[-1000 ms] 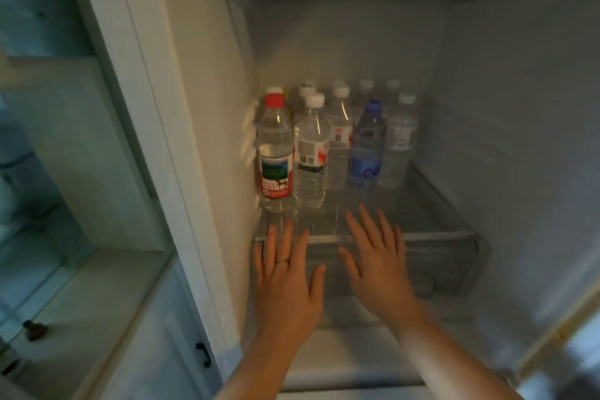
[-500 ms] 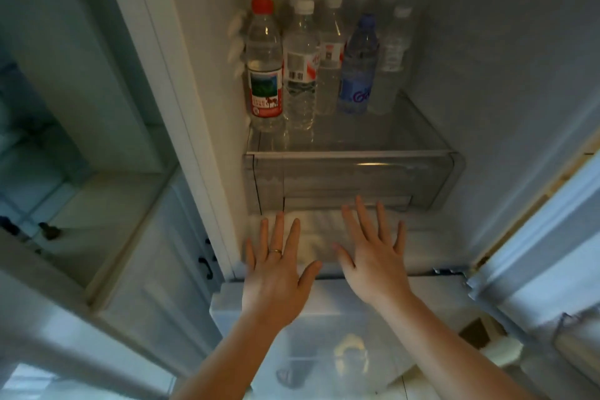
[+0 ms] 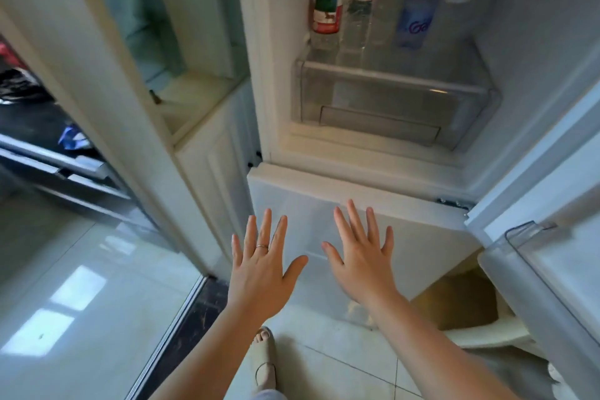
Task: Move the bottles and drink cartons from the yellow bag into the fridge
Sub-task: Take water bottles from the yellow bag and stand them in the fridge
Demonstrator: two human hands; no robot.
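Over on the left, the left hand (image 3: 259, 265) is hovering palm-down with all fingers spread wide, gripping nothing, a ring (image 3: 261, 246) showing on one finger. Just beside it, the right hand (image 3: 360, 256) is doing the same: flat, splayed, empty, hanging in front of the closed lower fridge door (image 3: 324, 204). Above them the fridge (image 3: 535, 26) is standing open, and bottles (image 3: 363, 3) are sitting upright in a tight cluster on the glass shelf (image 3: 389, 75) over the clear drawer (image 3: 389, 107), the red-labelled bottle (image 3: 327, 6) at the left and the blue bottle (image 3: 415, 10) further right. Down at the lower right, a yellowish shape (image 3: 454, 302) is peeking from behind the open door (image 3: 552, 269); possibly the bag, though it is too hidden to be sure. The risk: reaching low for it, an arm could be knocking that door, and crowding more bottles in could be toppling the front row.
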